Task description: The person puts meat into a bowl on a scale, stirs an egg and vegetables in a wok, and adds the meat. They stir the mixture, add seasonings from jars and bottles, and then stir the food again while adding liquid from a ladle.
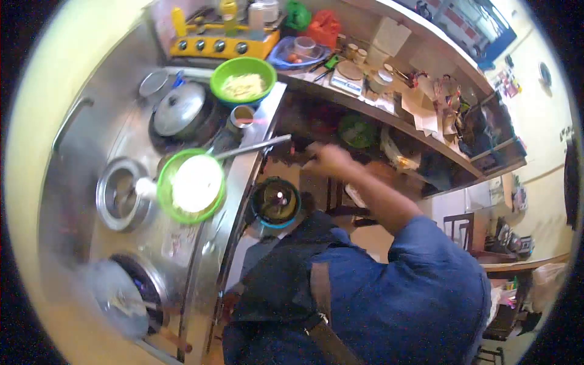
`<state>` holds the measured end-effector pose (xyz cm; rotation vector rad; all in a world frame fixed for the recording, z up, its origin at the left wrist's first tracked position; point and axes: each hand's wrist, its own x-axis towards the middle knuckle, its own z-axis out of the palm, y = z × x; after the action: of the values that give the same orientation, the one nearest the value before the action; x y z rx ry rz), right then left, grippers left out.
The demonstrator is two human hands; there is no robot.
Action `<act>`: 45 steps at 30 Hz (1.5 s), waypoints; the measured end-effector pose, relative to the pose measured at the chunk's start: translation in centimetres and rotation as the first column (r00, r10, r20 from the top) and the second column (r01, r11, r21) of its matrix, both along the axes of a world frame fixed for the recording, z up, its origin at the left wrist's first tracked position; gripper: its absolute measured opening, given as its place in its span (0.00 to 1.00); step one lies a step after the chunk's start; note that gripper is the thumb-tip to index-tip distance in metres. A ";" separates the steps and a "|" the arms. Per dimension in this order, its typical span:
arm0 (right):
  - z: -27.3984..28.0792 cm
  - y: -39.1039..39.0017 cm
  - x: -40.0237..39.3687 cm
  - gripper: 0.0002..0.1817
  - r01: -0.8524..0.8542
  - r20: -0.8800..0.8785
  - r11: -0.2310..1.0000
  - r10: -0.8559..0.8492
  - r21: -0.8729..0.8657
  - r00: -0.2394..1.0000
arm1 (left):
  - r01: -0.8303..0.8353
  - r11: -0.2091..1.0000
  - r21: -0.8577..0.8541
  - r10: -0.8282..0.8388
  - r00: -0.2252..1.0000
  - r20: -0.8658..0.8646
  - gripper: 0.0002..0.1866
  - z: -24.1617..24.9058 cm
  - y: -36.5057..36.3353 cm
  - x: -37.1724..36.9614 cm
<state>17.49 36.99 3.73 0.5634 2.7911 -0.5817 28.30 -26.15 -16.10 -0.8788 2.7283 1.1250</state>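
Observation:
My right hand (328,159) reaches forward past the counter edge, over the dark gap below the shelf. Its fingers are blurred, and whether they hold anything is unclear. My left hand does not show. Close to the right hand is the end of a grey metal handle (258,146) that slants up from a green bowl (164,198). Bright white contents fill this bowl. Beyond it, another green bowl (267,72) contains pale strips, beside a metal cup (242,115). Below the hand, a blue-rimmed basin (298,207) with dark contents stands low down.
A lidded pot (179,109), a steel pot (103,194) and a large round lid (115,295) over a pan are on the steel counter (164,243). Behind are a yellow stove (258,47), a blue tray (277,58) and a scale (347,84). Chairs (459,228) stand right.

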 end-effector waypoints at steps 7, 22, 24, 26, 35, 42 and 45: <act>-3.0 44.1 -5.8 0.53 0.706 -0.285 0.703 -0.662 0.084 0.693 | 0.719 0.646 0.258 -0.759 0.566 0.321 0.23 7.5 31.0 -12.5; 4.8 40.3 -2.2 0.36 0.208 -0.294 0.946 -0.279 -0.249 0.914 | -0.133 -0.319 0.938 -0.790 0.584 -0.186 0.33 15.7 90.7 -23.5; 8.5 38.8 -1.2 0.35 0.124 -0.264 0.984 -0.154 -0.126 0.952 | -0.309 -0.238 0.921 -0.850 0.524 -0.044 0.32 15.9 90.8 -23.2; 9.3 38.3 -0.5 0.33 0.025 -0.225 1.000 -0.025 -0.004 0.974 | -0.318 -0.301 0.899 -0.880 0.456 -0.133 0.31 17.2 90.5 -22.3; 10.8 40.3 -0.3 0.35 -0.375 -0.202 0.923 0.386 0.090 0.900 | -0.313 0.212 0.926 -0.977 -0.057 0.204 0.31 10.4 88.9 -28.0; -4.3 50.6 -6.1 0.28 0.397 -0.259 0.910 -0.357 0.121 0.897 | -0.579 -0.191 0.793 -0.964 0.263 -0.040 0.43 13.1 82.5 -28.5; -9.5 52.4 -11.2 0.21 0.568 -0.084 0.783 -0.603 -0.255 0.793 | -0.558 -0.238 0.795 -0.918 0.397 0.004 0.41 15.9 78.3 -27.7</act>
<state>6.33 89.40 -5.77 1.4176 2.6043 -1.0819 0.60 52.12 -0.17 -0.1058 0.2385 1.4217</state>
